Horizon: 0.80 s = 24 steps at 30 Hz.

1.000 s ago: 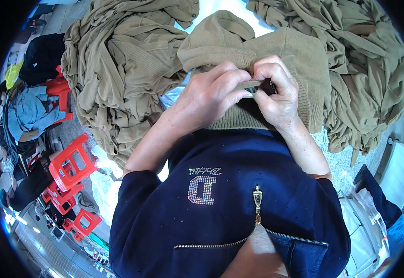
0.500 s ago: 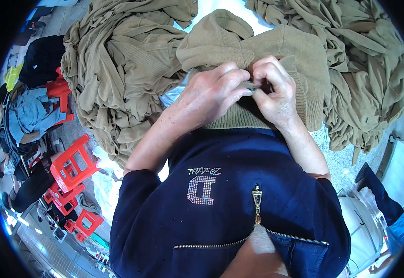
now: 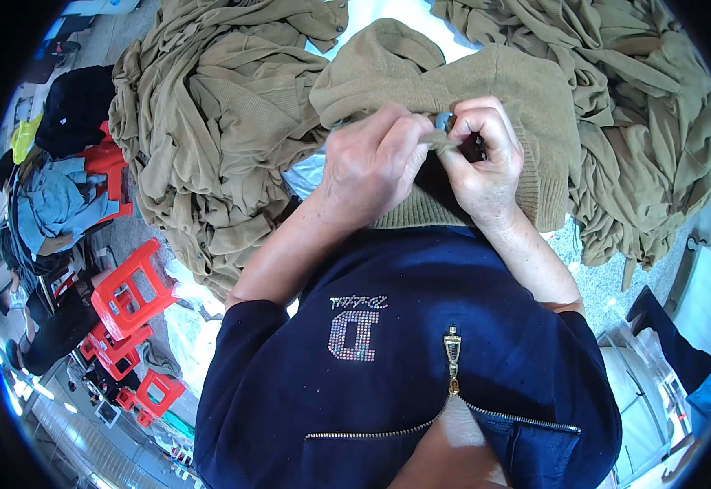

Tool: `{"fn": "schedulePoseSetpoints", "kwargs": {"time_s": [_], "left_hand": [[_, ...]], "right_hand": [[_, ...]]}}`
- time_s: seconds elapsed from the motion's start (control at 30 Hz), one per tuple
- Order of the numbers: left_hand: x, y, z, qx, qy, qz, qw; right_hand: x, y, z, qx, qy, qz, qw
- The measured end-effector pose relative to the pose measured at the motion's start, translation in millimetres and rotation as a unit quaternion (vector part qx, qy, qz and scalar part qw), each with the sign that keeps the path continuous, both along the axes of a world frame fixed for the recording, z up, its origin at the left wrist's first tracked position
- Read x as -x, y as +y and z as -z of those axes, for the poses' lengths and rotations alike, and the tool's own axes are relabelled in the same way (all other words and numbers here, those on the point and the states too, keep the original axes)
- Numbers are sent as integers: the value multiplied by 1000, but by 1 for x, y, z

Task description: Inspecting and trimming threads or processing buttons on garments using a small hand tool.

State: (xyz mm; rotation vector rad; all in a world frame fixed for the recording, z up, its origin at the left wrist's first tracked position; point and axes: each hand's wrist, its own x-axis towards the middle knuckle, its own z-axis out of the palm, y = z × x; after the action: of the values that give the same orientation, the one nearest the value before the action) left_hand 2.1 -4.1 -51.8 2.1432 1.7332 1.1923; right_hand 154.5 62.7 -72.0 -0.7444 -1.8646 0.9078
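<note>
A tan knit sweater with ribbed edges lies bunched in front of me, its lower part against my dark blue top. My left hand is closed, pinching a small fold of the knit. Facing it, my right hand is curled with thumb and forefinger on the other side of that fold. A small shiny blue-grey thing shows between the hands at the right fingertips; its kind cannot be made out. The fingertips partly hide the pinched knit.
Large heaps of tan knitwear lie to the left and right. Red plastic stools stand at the left, with blue-grey clothing and a black garment beyond. A white padded seat is at the lower right.
My left hand has turned, its knuckles rolling upward and its fingers curling in. The blue-grey thing now shows between my hands. The sweater stays nearly in place.
</note>
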Motion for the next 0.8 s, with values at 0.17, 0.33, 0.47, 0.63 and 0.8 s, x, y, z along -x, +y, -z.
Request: {"fn": "schedulePoseSetpoints", "kwargs": {"time_s": [0.17, 0.33, 0.47, 0.63, 0.8], "left_hand": [[15, 8, 14, -98, 90, -85, 988], [41, -11, 15, 119, -10, -14, 993], [81, -41, 22, 338, -201, 17, 919], [87, -54, -9, 367, -451, 1, 813], [64, -29, -32, 253, -587, 97, 763]], "right_hand": [[-3, 18, -12, -98, -166, 4, 981], [-38, 44, -6, -105, -317, 8, 942], [-56, 55, 0, -11, -348, -52, 936], [-52, 59, -5, -65, -355, -142, 922], [-53, 59, -36, -401, -127, 36, 906]]}}
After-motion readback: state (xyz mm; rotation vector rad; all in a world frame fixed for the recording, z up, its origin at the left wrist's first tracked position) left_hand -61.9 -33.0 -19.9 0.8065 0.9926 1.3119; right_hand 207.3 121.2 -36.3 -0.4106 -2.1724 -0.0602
